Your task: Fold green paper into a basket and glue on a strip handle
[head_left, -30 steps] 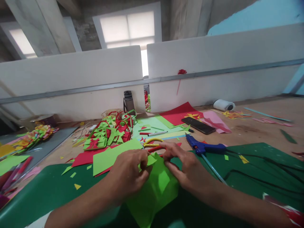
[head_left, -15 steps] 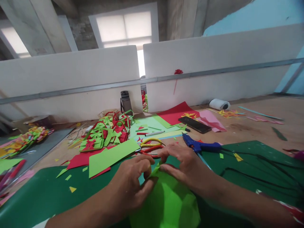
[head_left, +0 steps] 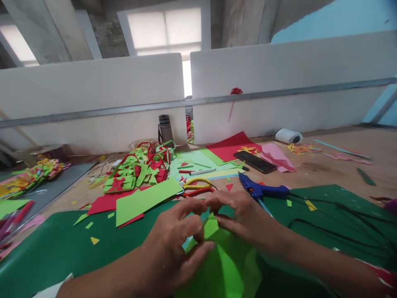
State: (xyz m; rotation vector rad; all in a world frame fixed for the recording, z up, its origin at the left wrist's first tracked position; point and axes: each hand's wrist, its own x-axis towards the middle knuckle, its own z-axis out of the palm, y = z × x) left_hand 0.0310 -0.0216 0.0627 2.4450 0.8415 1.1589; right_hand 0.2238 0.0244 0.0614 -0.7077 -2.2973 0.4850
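Note:
A piece of folded bright green paper (head_left: 229, 265) stands at the lower middle of the head view, with a small creased flap at its top edge. My left hand (head_left: 180, 238) is closed on the left side of that edge, its thumb lying across the near face. Curled over the right side of the top edge, my right hand (head_left: 245, 213) pinches the paper between thumb and fingers. Just beyond the hands lie scissors with yellow and red handles (head_left: 198, 190). A blue glue gun (head_left: 262, 189) rests to the right of my right hand.
Small green and red paper bags (head_left: 136, 169) are piled at the back left, near a dark bottle (head_left: 165, 130). Flat green paper (head_left: 147, 200) overlaps the green mat (head_left: 71, 248). A phone (head_left: 254, 161) lies behind the glue gun, whose black cord (head_left: 338, 238) crosses the mat's right side.
The flap at the paper's top edge has risen and shows more of its face. My hands have shifted slightly along that edge, and their fingertips have drawn closer together.

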